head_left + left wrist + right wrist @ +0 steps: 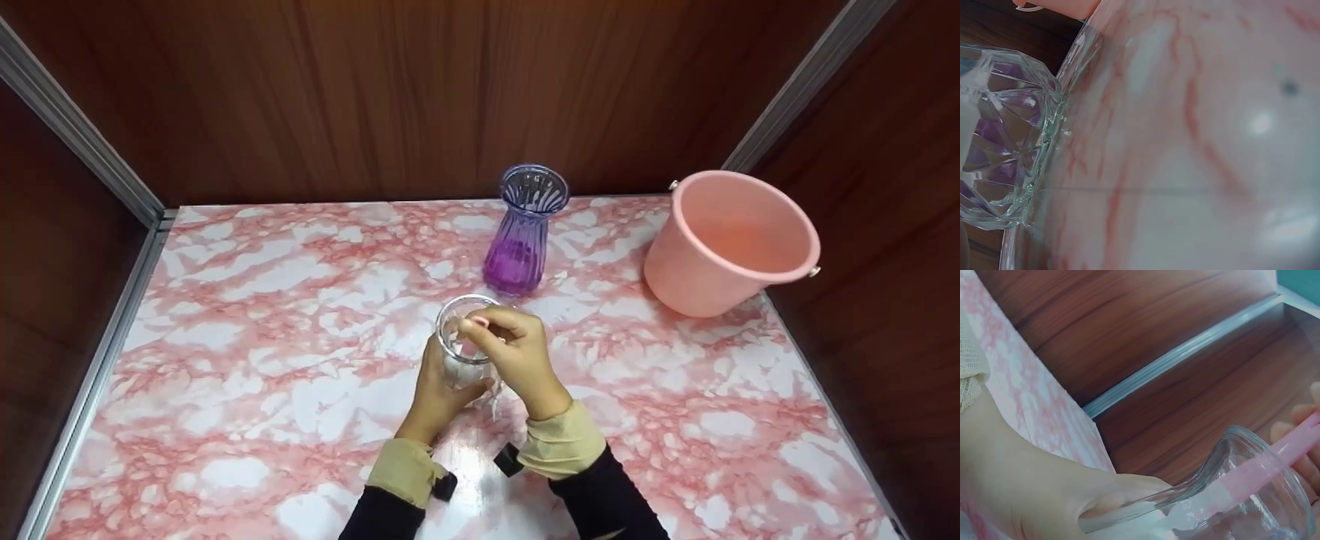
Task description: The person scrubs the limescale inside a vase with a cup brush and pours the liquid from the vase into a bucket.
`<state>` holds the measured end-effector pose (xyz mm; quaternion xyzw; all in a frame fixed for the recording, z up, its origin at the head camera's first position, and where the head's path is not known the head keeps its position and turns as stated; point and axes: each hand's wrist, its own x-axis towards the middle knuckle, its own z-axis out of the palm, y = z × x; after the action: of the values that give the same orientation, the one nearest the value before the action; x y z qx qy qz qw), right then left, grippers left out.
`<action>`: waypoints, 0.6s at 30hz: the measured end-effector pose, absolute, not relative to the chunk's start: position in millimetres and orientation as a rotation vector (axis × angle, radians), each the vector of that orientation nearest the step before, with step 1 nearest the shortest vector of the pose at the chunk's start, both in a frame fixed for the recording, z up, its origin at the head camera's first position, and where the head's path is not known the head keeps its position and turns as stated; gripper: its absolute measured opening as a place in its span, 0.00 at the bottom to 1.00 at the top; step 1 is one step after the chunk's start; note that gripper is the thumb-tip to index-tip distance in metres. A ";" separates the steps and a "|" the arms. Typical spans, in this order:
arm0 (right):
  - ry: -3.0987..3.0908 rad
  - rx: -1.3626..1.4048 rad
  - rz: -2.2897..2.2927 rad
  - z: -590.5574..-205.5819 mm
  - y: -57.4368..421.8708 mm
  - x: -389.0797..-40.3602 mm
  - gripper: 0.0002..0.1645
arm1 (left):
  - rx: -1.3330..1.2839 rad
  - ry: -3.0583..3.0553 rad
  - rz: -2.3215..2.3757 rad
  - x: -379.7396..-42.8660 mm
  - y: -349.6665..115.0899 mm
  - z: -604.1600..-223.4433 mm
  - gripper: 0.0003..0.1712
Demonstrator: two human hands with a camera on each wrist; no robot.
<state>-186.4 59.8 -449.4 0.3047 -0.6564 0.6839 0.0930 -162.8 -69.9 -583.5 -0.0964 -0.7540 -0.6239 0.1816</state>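
My left hand (437, 399) grips a clear glass vase (459, 370) near the front middle of the table, its mouth facing up. Faceted glass (1016, 135) fills the left edge of the left wrist view. With its thumb and fingers, my right hand (523, 354) pinches a pink handle (1293, 445) over the vase's mouth. That handle runs down inside the glass to a white lower part; the tool's exact kind is unclear. Just behind the vase stands a ribbed purple glass vase (517, 244), upright, deeper purple toward its base.
A pink bucket (694, 277) stands at the back right of the marbled pink-and-white table (247, 390). Brown wood-patterned panels (337, 97) with metal edge strips rise at the back and both sides.
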 end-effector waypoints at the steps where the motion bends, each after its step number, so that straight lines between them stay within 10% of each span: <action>1: -1.919 0.915 2.056 -450.3 61.0 -186.0 0.05 | -0.269 -2.129 -1.762 -162.5 -69.8 -583.5 0.58; 18: -1.830 0.994 1.619 -462.5 62.2 -160.7 0.02 | -0.234 -2.159 -1.834 -160.3 -69.8 -580.6 0.61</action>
<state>-160.7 62.2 -462.5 0.3649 -0.6719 0.5945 0.2490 -160.3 -69.8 -580.6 -0.0815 -0.7512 -0.6379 0.1491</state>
